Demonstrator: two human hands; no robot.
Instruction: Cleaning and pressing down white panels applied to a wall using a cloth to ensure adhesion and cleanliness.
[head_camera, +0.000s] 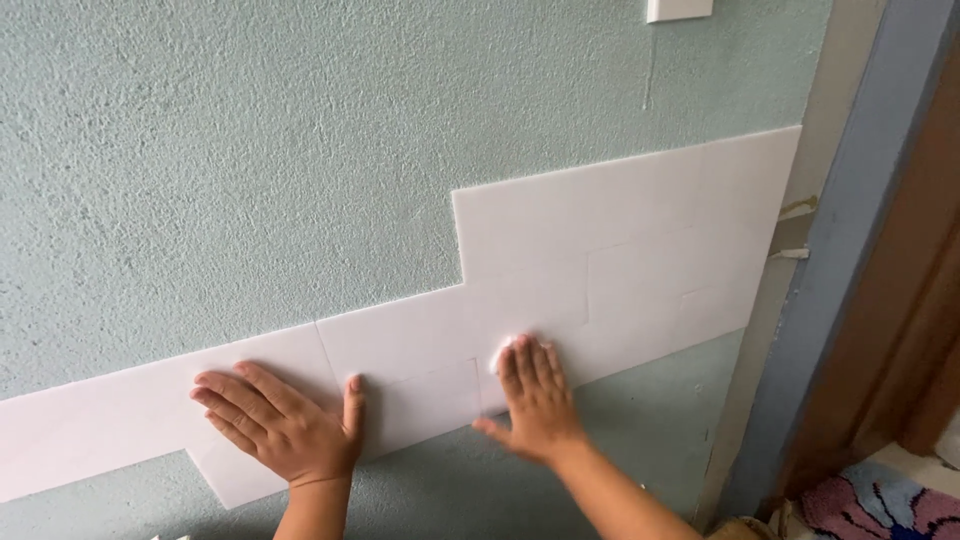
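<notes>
The left hand (285, 425) lies flat in the lower left of the frame, fingers spread and angled toward the upper left, palm pressed against a white panel (420, 345). The right hand (535, 400) sits at lower centre, fingers held close together and pointing up, palm flat on the same run of white panels (neither hand pinches or grips anything). The panel under the left hand extends left to the frame edge; the panel under the right hand meets a taller, stepped block of white panels (640, 230) rising toward the upper right. Faint seams separate the pieces. Around the panels is a textured pale green wall (230, 150). A white switch plate (680, 8) shows at the top edge. At the right stands a grey-blue door frame (850, 230), with a colourful rug (880, 505) in the lower right corner.
</notes>
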